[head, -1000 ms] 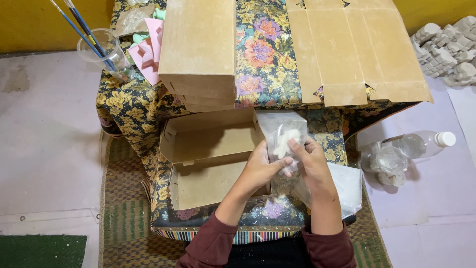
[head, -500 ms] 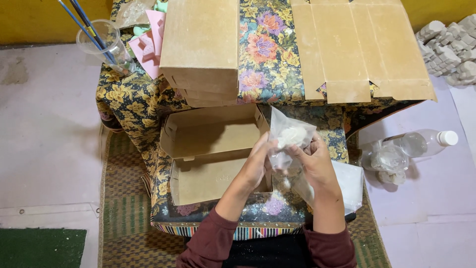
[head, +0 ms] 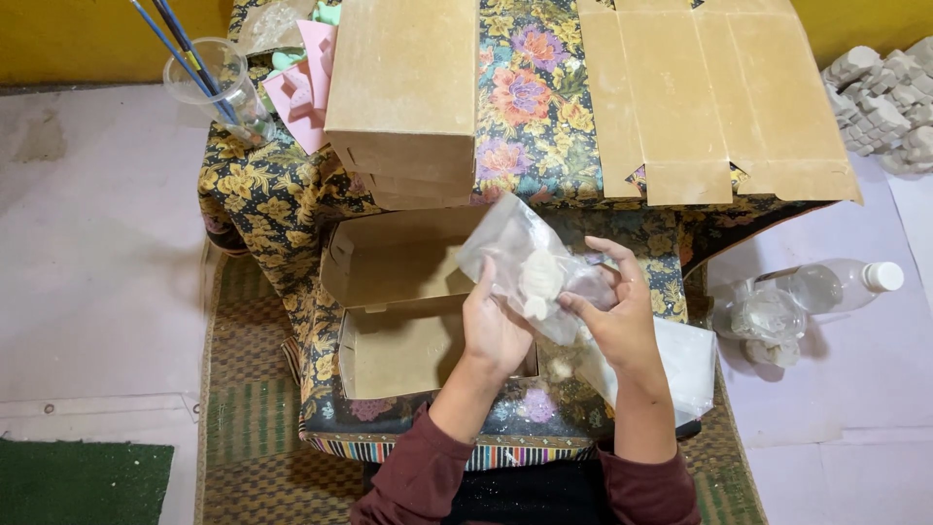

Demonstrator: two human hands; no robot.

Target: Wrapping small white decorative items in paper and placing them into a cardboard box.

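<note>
The clear plastic bag with a small white moulded figure (head: pixel 537 277) is tilting further leftward than before, over the open brown cardboard box (head: pixel 394 301) at the counter's near edge. Left hand (head: pixel 494 329) and right hand (head: pixel 622 316) fingers are pinching it closed; a slack pinch could be letting the figure slip out.

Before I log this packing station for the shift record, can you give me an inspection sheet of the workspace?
Surface: low table under a floral cloth, on a woven mat.
Job's things: clear plastic bag with a small white figure inside; open cardboard box beneath.
Clutter: closed cardboard box, flat carton blank, pink moulds, cup of brushes, spare bags.
Hands: left hand and right hand both grip the bag.
Cables: nothing seen.
Surroundings: plastic bottle, white cast pieces, yellow wall.
</note>
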